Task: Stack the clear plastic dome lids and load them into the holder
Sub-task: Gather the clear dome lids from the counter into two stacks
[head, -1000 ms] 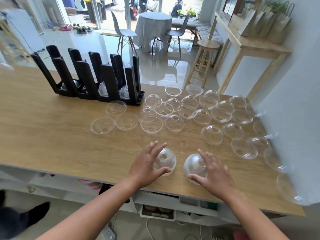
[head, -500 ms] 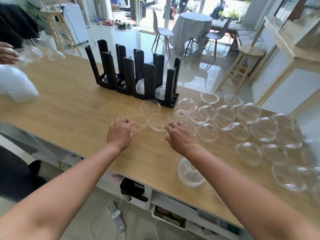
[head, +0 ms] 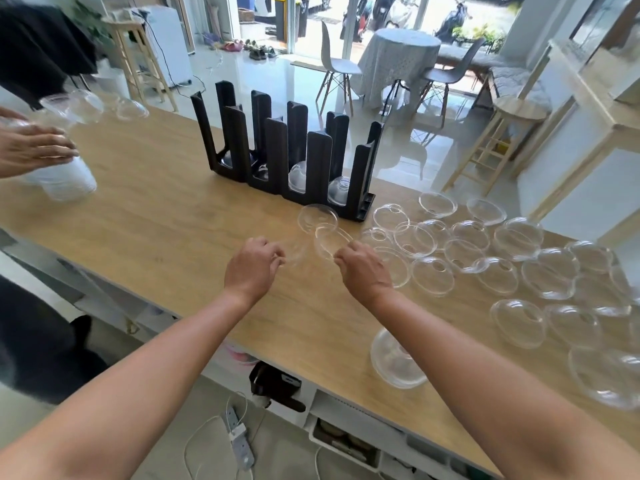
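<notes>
Left hand (head: pixel 254 268) pinches a blurred clear plastic lid (head: pixel 295 252), right hand (head: pixel 365 269) a tilted clear dome lid (head: pixel 328 241); black slotted plastic holder (head: pixel 318 161) stands just beyond.

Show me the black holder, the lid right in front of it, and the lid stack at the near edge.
black holder (head: pixel 317 161): head view, front post.
lid in front (head: pixel 318 218): head view, its centre.
lid stack (head: pixel 398 362): head view, its middle.

The smeared lid (head: pixel 294 251) at your left hand (head: pixel 254 268) is too blurred to tell whether you grip it. Your right hand (head: pixel 363 268) hides its own fingertips at the tilted dome lid (head: pixel 329 239). Your right forearm (head: pixel 485 382) covers part of the lid stack (head: pixel 394 370). The far-right lids (head: pixel 616 379) are cut by the edge.
</notes>
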